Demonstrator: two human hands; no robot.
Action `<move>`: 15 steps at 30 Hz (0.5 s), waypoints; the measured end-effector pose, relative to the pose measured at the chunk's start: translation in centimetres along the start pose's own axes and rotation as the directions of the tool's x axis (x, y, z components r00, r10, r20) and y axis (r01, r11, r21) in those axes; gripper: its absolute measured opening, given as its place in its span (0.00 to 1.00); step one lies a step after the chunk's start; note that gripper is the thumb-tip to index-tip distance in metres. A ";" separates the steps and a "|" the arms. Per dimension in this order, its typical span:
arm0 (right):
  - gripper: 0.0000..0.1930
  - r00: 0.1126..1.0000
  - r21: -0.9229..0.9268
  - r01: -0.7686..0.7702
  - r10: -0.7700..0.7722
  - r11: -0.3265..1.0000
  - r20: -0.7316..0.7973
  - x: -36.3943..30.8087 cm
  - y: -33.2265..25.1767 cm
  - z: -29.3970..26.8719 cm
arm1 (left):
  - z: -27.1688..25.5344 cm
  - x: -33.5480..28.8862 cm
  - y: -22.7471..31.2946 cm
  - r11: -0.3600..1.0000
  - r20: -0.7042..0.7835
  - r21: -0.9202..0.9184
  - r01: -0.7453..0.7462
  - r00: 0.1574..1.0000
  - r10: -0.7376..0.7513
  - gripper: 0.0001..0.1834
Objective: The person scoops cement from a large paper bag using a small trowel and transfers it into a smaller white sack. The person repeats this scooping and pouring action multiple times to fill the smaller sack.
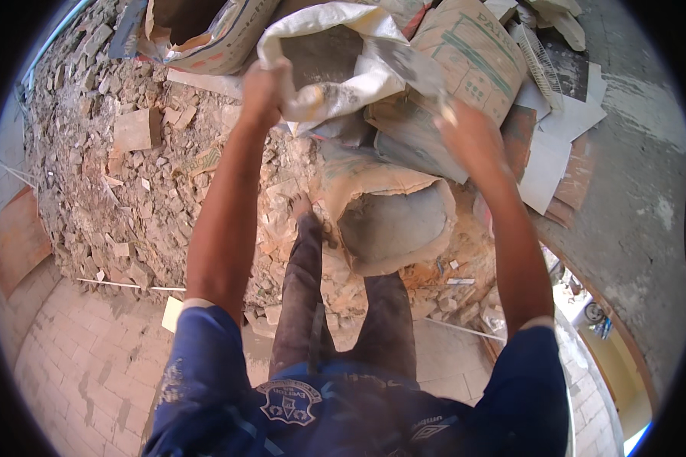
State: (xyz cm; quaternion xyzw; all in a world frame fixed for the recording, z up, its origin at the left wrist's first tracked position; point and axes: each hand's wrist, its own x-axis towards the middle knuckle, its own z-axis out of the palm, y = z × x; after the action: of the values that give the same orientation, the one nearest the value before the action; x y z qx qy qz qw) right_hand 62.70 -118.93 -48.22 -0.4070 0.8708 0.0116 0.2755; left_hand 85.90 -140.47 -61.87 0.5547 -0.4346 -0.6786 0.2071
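Observation:
My left hand (263, 91) grips the left rim of a white woven sack (335, 57) that is held up in front of me, its mouth open and grey powder inside. My right hand (469, 133) is raised at the sack's right side, closed on what looks like a metal trowel (415, 72) with a grey blade lying against the sack. Below the sack an open brown paper bag (392, 221) with grey powder in it stands between my legs and the rubble.
A heap of broken tile and brick rubble (122, 167) fills the left and middle. More paper cement bags (472, 53) and an open sack (206, 34) lie at the top. Flat tiles (556, 145) are stacked at right beside a grey wall (633, 190). Paved floor (91, 365) lies below.

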 end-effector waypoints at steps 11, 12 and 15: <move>0.14 0.895 0.068 -0.155 0.111 0.986 0.433 -19.3 10.1 7.9 | -0.1 -3.0 -3.9 0.992 -0.107 0.123 -0.015 0.994 0.028 0.26; 0.14 0.889 0.026 -0.187 0.158 0.982 0.430 -17.7 10.0 9.6 | 0.1 -3.2 -3.8 0.991 -0.140 0.069 -0.115 0.982 0.123 0.28; 0.13 0.942 0.040 -0.205 0.186 0.978 0.278 -13.2 9.4 14.6 | -2.0 -1.3 -3.4 0.966 -0.081 0.071 -0.248 0.964 0.254 0.30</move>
State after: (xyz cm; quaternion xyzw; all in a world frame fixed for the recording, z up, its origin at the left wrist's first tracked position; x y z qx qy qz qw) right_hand 69.67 -99.83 -56.10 -0.3032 0.8606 0.0649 0.4041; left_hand 88.80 -138.36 -63.91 0.5310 -0.5118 -0.6080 0.2941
